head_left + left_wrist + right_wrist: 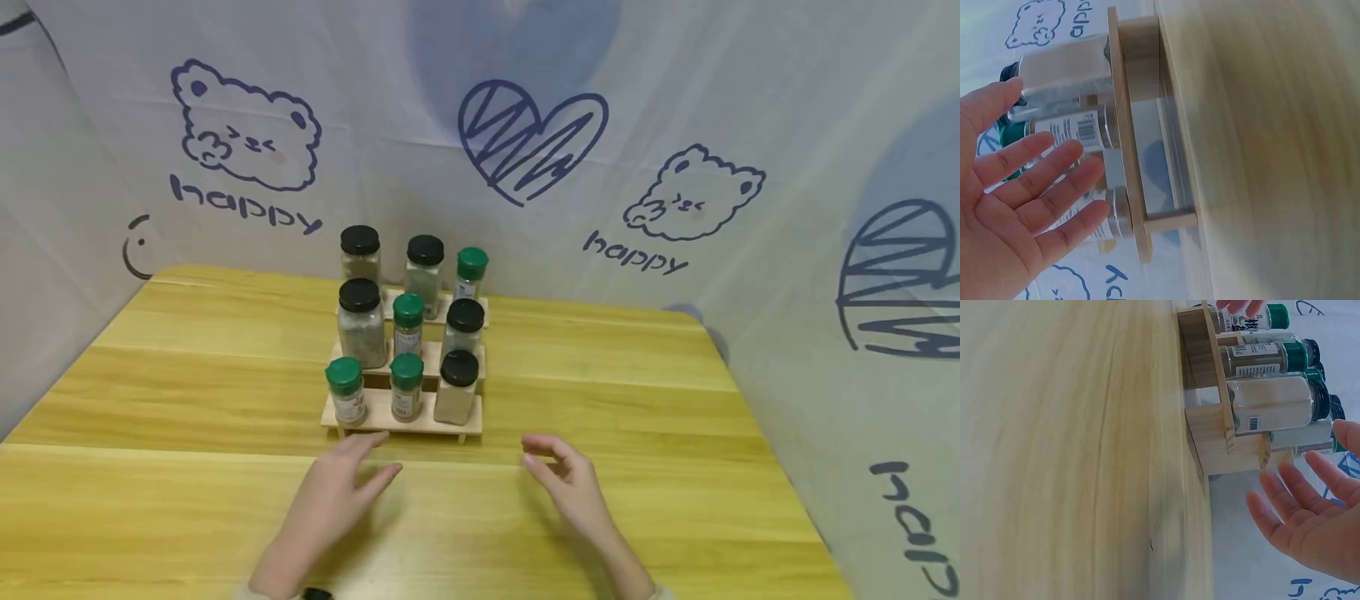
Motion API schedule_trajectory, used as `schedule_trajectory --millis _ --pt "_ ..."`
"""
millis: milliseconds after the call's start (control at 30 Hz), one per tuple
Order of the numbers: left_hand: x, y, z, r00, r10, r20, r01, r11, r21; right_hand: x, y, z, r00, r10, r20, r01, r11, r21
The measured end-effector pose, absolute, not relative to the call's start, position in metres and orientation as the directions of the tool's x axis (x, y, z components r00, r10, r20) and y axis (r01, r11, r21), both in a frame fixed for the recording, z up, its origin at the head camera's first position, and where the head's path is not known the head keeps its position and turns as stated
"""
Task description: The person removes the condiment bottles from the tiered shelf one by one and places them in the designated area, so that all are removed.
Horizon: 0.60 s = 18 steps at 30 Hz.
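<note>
A three-step wooden spice rack (386, 423) holds several glass spice jars in three rows. On its lowest step stand two green-capped jars, the left one (349, 404) and the middle one (406, 400), and a black-capped jar (454, 398) of pale powder. Just in front of the rack's left end hovers my left hand (333, 492), fingers spread and holding nothing. To the right of the rack my right hand (573, 492) is held above the table, fingers loosely bent, with nothing in it. In both wrist views, the palms are bare.
The rack stands on a yellow wood-grain table (637, 400), toward its back edge. Behind and at the sides hangs a pale cloth (390, 108) with blue bear, heart and "happy" drawings. Taller black-capped jars (362, 325) stand on the upper steps.
</note>
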<state>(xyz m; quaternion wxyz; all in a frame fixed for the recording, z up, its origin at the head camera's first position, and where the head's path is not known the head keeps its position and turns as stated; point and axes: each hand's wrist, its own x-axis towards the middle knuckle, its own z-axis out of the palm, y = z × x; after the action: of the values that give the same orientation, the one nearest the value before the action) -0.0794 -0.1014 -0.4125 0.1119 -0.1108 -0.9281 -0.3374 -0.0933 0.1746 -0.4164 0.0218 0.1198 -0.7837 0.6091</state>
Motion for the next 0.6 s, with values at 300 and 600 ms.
schedule_trajectory --millis 300,600 --pt "-0.081 -0.118 -0.412 -0.929 0.101 0.356 0.313 0.727 0.611 -0.098 0.169 -0.417 -0.977 -0.155 0.148 -0.18 0.216 -0.96" --pt "-0.086 -0.135 -0.413 -0.879 0.037 0.475 0.352 0.722 0.596 -0.102 0.165 -0.416 -0.981 -0.155 0.119 -0.148 0.192 -0.97"
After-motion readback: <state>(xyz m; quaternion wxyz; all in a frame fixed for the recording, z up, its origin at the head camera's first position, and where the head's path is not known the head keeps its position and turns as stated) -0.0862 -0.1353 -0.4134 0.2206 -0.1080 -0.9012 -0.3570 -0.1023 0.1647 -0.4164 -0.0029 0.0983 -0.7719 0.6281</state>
